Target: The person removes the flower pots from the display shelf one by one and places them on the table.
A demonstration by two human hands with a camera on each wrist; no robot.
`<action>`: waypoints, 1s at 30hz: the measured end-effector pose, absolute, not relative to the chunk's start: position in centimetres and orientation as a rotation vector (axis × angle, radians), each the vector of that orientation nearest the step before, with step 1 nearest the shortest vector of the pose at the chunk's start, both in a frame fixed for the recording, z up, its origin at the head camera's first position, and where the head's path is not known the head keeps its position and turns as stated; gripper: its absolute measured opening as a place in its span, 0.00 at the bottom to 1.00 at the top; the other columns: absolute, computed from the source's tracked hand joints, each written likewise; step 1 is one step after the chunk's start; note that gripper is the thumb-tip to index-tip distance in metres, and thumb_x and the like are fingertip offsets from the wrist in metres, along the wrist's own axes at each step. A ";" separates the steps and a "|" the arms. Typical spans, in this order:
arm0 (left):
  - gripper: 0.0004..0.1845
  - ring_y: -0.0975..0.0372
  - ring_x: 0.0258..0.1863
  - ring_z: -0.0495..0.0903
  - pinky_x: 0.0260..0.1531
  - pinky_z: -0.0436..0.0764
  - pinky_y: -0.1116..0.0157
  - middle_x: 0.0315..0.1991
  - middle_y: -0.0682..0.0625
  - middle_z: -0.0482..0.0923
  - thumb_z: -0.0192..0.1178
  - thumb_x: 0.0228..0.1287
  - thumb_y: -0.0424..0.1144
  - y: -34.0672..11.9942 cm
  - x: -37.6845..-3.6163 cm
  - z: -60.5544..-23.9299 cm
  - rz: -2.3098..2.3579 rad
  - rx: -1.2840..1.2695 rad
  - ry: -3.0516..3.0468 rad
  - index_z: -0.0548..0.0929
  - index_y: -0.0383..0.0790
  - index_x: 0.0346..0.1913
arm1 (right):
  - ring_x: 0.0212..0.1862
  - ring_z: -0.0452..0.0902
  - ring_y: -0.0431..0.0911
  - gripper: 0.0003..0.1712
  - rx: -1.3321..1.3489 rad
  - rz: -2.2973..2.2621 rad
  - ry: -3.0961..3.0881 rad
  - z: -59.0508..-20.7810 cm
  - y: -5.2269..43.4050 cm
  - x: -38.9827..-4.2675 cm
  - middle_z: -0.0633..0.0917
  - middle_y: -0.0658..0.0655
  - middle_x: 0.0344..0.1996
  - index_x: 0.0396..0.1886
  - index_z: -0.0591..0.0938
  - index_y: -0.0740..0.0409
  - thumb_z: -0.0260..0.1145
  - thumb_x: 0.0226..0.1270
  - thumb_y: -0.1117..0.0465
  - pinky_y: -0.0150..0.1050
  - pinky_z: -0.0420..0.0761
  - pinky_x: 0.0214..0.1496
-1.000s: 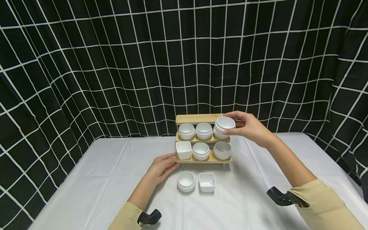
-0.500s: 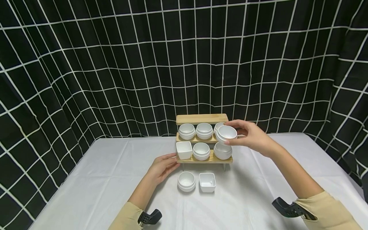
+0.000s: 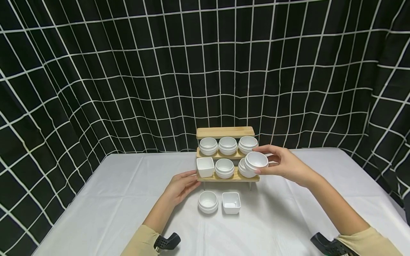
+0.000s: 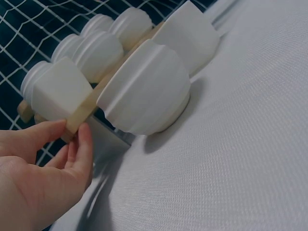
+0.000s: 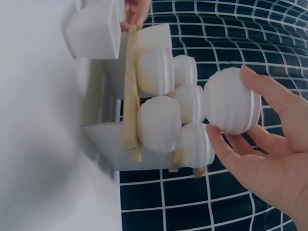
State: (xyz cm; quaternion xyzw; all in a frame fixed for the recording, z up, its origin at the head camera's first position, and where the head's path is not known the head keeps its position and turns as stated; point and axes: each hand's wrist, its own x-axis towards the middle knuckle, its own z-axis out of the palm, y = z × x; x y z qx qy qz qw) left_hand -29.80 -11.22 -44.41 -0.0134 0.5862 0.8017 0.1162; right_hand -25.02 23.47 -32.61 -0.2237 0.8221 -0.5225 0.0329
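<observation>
My right hand (image 3: 283,165) grips a round white ribbed bowl (image 3: 257,160) between thumb and fingers, held up in front of the rack's right side. In the head view this bowl overlaps the right bowl (image 3: 244,170) of the lowest tier. The right wrist view shows the held bowl (image 5: 230,102) apart from the wood boards. At the lower left, my left hand (image 3: 180,186) pinches the end of the lowest board (image 4: 82,111) of the tiered wooden rack (image 3: 225,132). A square white bowl (image 3: 205,167) stands on that board beside the left fingers.
Three round bowls line the middle tier, among them a right one (image 3: 248,143). A round bowl (image 3: 208,202) and a square bowl (image 3: 231,203) stand on the white-covered table (image 3: 121,192) before the rack. A black gridded curtain (image 3: 153,71) hangs behind.
My right hand has brought the held bowl down and toward me, from the middle tier's right end to before the lowest tier. The left hand has stayed on the board.
</observation>
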 end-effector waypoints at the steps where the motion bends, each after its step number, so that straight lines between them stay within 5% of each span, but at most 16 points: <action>1: 0.24 0.54 0.55 0.85 0.64 0.87 0.61 0.67 0.23 0.73 0.54 0.76 0.21 -11.2 -29.8 -44.4 2.347 -0.041 1.717 0.69 0.17 0.71 | 0.47 0.85 0.39 0.39 -0.692 -1.611 2.522 -32.8 23.5 -24.9 0.83 0.61 0.55 0.71 0.74 0.68 0.79 0.63 0.66 0.30 0.88 0.50; 11: 0.24 0.53 0.56 0.84 0.64 0.86 0.61 0.68 0.23 0.72 0.54 0.76 0.21 -11.2 -29.8 -44.5 2.344 -0.044 1.714 0.69 0.17 0.71 | 0.48 0.85 0.40 0.38 -0.728 -1.625 2.479 -34.4 24.1 -24.3 0.80 0.65 0.61 0.70 0.74 0.71 0.79 0.61 0.67 0.31 0.89 0.49; 30: 0.24 0.54 0.54 0.85 0.64 0.87 0.61 0.68 0.23 0.72 0.54 0.76 0.21 -11.2 -29.8 -44.3 2.350 -0.053 1.715 0.69 0.17 0.71 | 0.47 0.84 0.41 0.38 -0.719 -1.592 2.450 -36.2 24.5 -23.6 0.81 0.63 0.57 0.69 0.75 0.72 0.79 0.62 0.66 0.30 0.88 0.49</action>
